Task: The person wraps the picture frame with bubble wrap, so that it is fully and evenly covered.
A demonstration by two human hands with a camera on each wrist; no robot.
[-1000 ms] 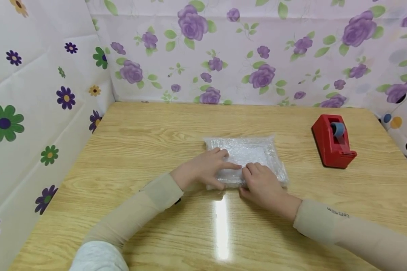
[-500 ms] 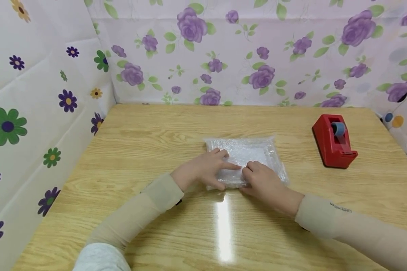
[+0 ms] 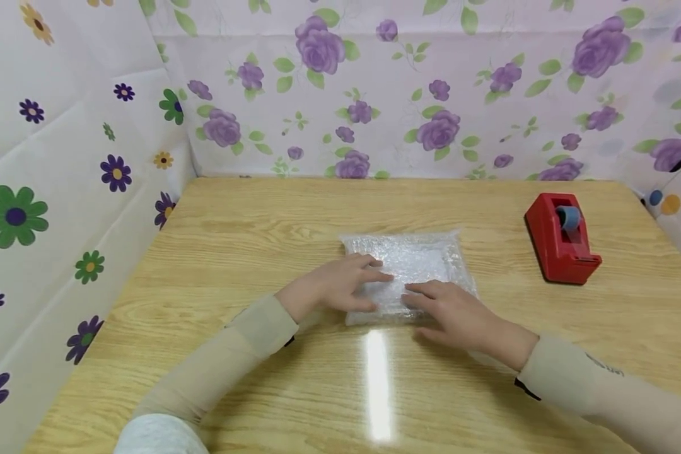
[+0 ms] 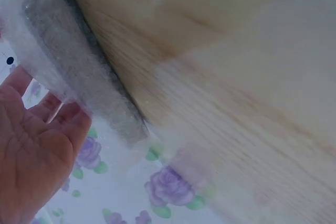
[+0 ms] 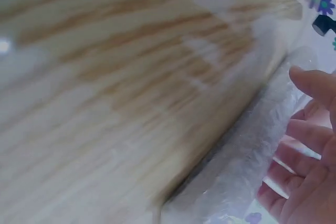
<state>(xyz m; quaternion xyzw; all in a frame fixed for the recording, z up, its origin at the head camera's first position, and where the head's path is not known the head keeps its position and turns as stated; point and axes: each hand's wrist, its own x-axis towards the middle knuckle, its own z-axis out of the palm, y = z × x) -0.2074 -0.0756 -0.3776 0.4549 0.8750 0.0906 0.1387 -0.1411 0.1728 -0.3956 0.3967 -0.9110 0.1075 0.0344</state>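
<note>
A flat bundle in clear bubble wrap [image 3: 417,258] lies on the wooden table; what is inside is hidden by the plastic. On its left part rests my left hand [image 3: 346,282], fingers spread and fairly straight. In the left wrist view the fingertips touch the face of the wrapped bundle [image 4: 79,56]. My right hand [image 3: 459,315] hovers at the near right edge of the bundle, fingers extended over it and thumb apart. The right wrist view has the loosely bent fingers [image 5: 302,135] beside the wrap's long edge [image 5: 231,156], pinching nothing.
A red tape dispenser [image 3: 562,243] with a blue-cored roll stands at the right of the wooden table [image 3: 250,221]. Flower-print sheets [image 3: 397,82] hang behind and along the left side. A bright light reflection lies on the tabletop in front of the bundle.
My right hand has let go of the bundle's near edge, straightened its fingers and drawn back slightly to the right. The left hand stays on the wrap, its index finger pulled back a little.
</note>
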